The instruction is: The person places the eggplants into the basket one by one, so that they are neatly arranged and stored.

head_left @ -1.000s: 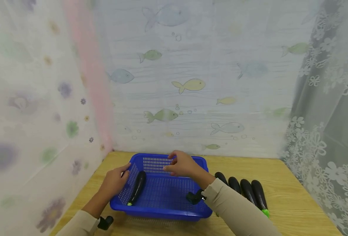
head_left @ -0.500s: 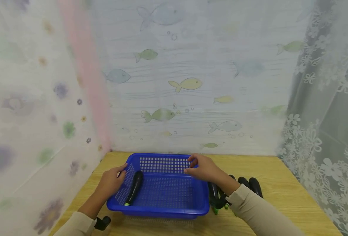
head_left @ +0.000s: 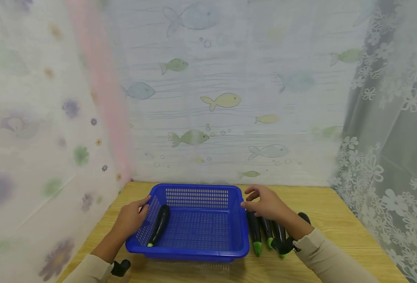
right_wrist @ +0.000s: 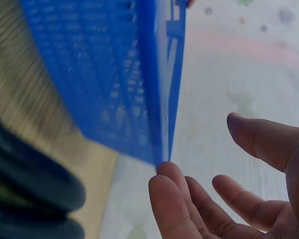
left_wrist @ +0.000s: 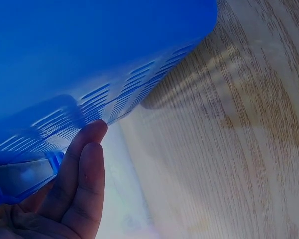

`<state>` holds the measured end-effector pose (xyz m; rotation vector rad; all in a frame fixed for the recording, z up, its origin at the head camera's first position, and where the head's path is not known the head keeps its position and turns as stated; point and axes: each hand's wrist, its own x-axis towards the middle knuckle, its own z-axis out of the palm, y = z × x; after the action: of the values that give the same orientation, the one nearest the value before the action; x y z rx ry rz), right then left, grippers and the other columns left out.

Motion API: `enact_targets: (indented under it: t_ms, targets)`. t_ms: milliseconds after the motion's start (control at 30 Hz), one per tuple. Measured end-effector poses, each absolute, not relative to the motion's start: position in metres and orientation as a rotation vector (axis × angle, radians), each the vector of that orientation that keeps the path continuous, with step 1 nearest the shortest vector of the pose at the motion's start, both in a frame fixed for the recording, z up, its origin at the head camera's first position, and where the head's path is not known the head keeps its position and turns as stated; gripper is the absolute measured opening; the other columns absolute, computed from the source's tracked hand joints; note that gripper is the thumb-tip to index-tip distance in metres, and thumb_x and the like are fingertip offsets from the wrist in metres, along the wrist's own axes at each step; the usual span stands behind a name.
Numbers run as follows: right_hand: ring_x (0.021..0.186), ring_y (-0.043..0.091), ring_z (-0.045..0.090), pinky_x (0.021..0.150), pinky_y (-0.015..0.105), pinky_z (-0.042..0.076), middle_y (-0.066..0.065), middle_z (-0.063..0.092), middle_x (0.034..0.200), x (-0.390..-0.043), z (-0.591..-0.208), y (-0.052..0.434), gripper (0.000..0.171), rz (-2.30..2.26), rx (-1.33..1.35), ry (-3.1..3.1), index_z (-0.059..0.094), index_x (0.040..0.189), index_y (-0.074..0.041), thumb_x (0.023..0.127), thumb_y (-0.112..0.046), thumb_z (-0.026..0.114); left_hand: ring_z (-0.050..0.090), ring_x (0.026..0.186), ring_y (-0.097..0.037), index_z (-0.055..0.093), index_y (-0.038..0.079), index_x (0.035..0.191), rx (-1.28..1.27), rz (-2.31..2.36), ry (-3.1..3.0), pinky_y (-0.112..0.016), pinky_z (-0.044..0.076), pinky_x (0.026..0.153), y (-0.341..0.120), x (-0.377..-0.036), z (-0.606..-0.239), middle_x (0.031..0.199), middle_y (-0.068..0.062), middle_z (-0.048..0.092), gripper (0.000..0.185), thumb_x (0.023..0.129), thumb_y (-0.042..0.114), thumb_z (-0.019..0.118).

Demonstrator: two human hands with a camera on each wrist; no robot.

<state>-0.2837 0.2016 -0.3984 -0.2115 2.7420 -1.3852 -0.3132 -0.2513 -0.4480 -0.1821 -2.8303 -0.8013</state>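
Observation:
A blue plastic basket [head_left: 187, 251] with slotted walls stands on the table. Inside, along its left wall, lies one dark eggplant [head_left: 160, 225], its green stem end toward me. My left hand [head_left: 129, 219] holds the basket's left rim; in the left wrist view its fingers [left_wrist: 89, 174] lie against the outside of the slotted wall and the thumb is hidden. Over the right rim is my right hand [head_left: 266, 203], fingers loosely bent and holding nothing. Several more eggplants [head_left: 254, 234] lie side by side right of the basket, partly covered by my right hand and forearm.
The wooden table [head_left: 335, 236] reaches back to a curtain [head_left: 229, 78] printed with fish. Flowered sheets hang at the left [head_left: 52, 137] and lace at the right [head_left: 371, 165]. A black wrist camera [head_left: 282, 245] sits below the right wrist, close to the eggplants.
My right hand has moved right, from above the basket's inside to its right rim, near the outside eggplants. The left hand stays on the left rim. The whole head view has shifted slightly.

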Motion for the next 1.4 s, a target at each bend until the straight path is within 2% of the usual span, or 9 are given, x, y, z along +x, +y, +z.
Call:
enact_targets:
  t_ms: [133,200,300,367,600,833,1067,1267,1400]
  targets:
    - [0.089,0.026,0.074,0.068,0.039,0.062,0.011,0.072,0.115,-0.279,-0.402,0.223,0.048,-1.356,-0.183,2.785,0.061,0.132,-0.008,0.092,-0.028,0.08,0.04,0.054,-0.014,0.057,0.009,0.149,-0.178,-0.826,-2.833,-0.03,0.038,0.052,-0.25,-0.313,-0.447,0.092,-0.015,0.069,0.046,0.104,0.02,0.055]
    - [0.088,0.026,0.073,0.069,0.039,0.062,0.011,0.072,0.115,-0.277,-0.405,0.233,0.049,-1.329,-0.178,2.808,0.061,0.131,-0.007,0.092,-0.03,0.08,0.038,0.052,-0.014,0.056,0.01,0.149,-0.171,-0.842,-2.834,-0.03,0.037,0.05,-0.249,-0.313,-0.447,0.078,-0.009,0.059,0.046,0.105,0.02,0.055]
    - [0.088,0.024,0.072,0.07,0.039,0.061,0.011,0.072,0.114,-0.273,-0.408,0.247,0.05,-1.273,-0.18,2.851,0.062,0.131,-0.005,0.092,-0.033,0.079,0.038,0.05,-0.013,0.056,0.01,0.149,-0.163,-0.841,-2.835,-0.028,0.037,0.049,-0.249,-0.313,-0.447,0.07,-0.005,0.05,0.045,0.105,0.02,0.055]
    - [0.091,0.022,0.071,0.072,0.039,0.06,0.01,0.072,0.113,-0.27,-0.409,0.256,0.05,-1.232,-0.186,2.888,0.062,0.13,-0.005,0.093,-0.034,0.078,0.039,0.049,-0.012,0.056,0.01,0.149,-0.164,-0.837,-2.837,-0.028,0.038,0.048,-0.249,-0.312,-0.446,0.07,-0.004,0.049,0.045,0.105,0.02,0.055]
    - [0.1,0.026,0.069,0.078,0.044,0.056,0.009,0.073,0.112,-0.264,-0.416,0.281,0.047,-1.157,-0.16,2.947,0.063,0.129,-0.004,0.095,-0.034,0.075,0.042,0.051,-0.014,0.057,0.01,0.149,-0.151,-0.843,-2.832,-0.029,0.039,0.05,-0.248,-0.311,-0.445,0.084,-0.009,0.064,0.045,0.105,0.02,0.055]
    - [0.101,0.031,0.069,0.078,0.046,0.058,0.015,0.071,0.116,-0.26,-0.422,0.305,0.053,-1.121,-0.098,2.989,0.062,0.131,-0.002,0.096,-0.04,0.074,0.042,0.051,-0.015,0.056,0.012,0.15,-0.136,-0.86,-2.832,-0.03,0.039,0.05,-0.249,-0.312,-0.446,0.087,-0.01,0.066,0.046,0.105,0.021,0.054]
    - [0.102,0.037,0.069,0.077,0.048,0.058,0.021,0.07,0.118,-0.257,-0.438,0.331,0.052,-1.061,-0.006,3.052,0.064,0.127,-0.001,0.096,-0.041,0.073,0.043,0.055,-0.017,0.056,0.011,0.149,-0.138,-0.846,-2.816,-0.031,0.039,0.053,-0.249,-0.313,-0.448,0.111,-0.02,0.072,0.046,0.104,0.021,0.053]
    - [0.105,0.042,0.067,0.079,0.051,0.058,0.027,0.068,0.122,-0.255,-0.447,0.349,0.055,-1.045,0.043,3.042,0.063,0.129,0.002,0.096,-0.042,0.072,0.042,0.054,-0.017,0.056,0.012,0.15,-0.131,-0.849,-2.81,-0.031,0.039,0.052,-0.25,-0.313,-0.449,0.089,-0.012,0.068,0.047,0.104,0.021,0.053]
    - [0.105,0.042,0.066,0.079,0.051,0.058,0.029,0.066,0.122,-0.255,-0.454,0.356,0.062,-1.029,0.075,3.027,0.061,0.131,0.004,0.096,-0.045,0.072,0.042,0.053,-0.016,0.056,0.012,0.15,-0.123,-0.857,-2.81,-0.031,0.039,0.052,-0.25,-0.313,-0.45,0.086,-0.01,0.066,0.046,0.104,0.021,0.053]
